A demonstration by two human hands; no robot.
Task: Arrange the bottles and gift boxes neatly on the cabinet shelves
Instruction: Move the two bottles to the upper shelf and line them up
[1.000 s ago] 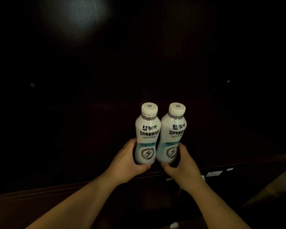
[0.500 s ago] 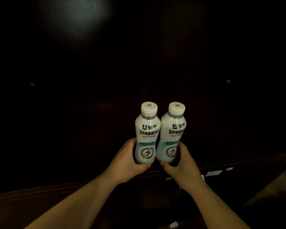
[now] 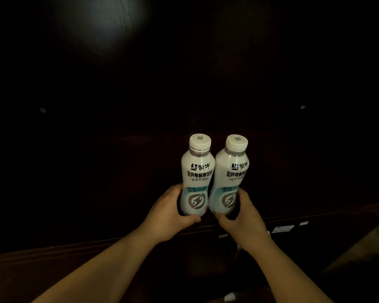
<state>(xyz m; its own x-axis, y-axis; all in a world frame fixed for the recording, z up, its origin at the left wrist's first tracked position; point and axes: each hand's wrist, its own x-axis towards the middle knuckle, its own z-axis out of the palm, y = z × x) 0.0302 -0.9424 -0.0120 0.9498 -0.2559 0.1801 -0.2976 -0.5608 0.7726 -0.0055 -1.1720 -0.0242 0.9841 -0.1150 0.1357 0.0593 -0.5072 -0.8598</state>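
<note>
Two white drink bottles with white caps stand upright side by side, touching, in a very dark cabinet. My left hand wraps the lower part of the left bottle. My right hand grips the base of the right bottle. Both labels face me with black lettering and a grey lightning emblem. The shelf under them is too dark to make out, so I cannot tell whether the bottles rest on it.
A dark wooden cabinet edge runs across below the bottles, with small white labels on it at the right. Small metal shelf pegs show on the cabinet walls. A pale reflection glows at top left. A brownish box sits at lower right.
Both bottles have dropped very slightly and stay together; my hands keep the same grip.
</note>
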